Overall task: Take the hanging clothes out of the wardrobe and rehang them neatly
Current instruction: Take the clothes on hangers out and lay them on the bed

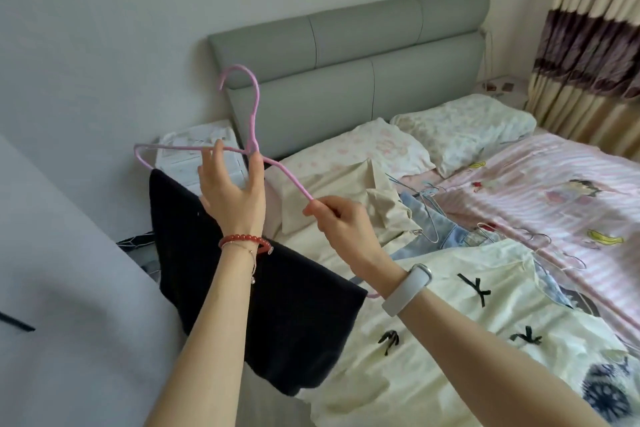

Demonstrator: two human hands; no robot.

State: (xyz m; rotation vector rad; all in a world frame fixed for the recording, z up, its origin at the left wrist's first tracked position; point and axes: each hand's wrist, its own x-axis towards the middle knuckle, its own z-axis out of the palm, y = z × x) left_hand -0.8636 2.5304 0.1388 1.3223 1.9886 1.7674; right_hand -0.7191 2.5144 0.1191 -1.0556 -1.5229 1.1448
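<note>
Clothes work centres on the pink hanger (pixel 249 135), held above the bed (pixel 554 191): the left hand (pixel 232 194) pinches its neck and shoulder bar, the right hand (pixel 341 218) is curled round the right arm. It looks light, thin and springy, best held near the neck, while the black garment (pixel 277 305) on its lower bar looks soft and liable to slide. Beige clothing (pixel 381 198), jeans (pixel 446 236), wire hangers (pixel 429 215) and a cream garment (pixel 450 340) crowd the bed nearby.

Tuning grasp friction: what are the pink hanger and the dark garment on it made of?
Pink hanger: looks like thin wire with a matte pink coating; slim, smooth, evenly coloured rod. Dark garment: black matte fabric, possibly knit; it drapes limply over the lower bar without sheen.
</note>
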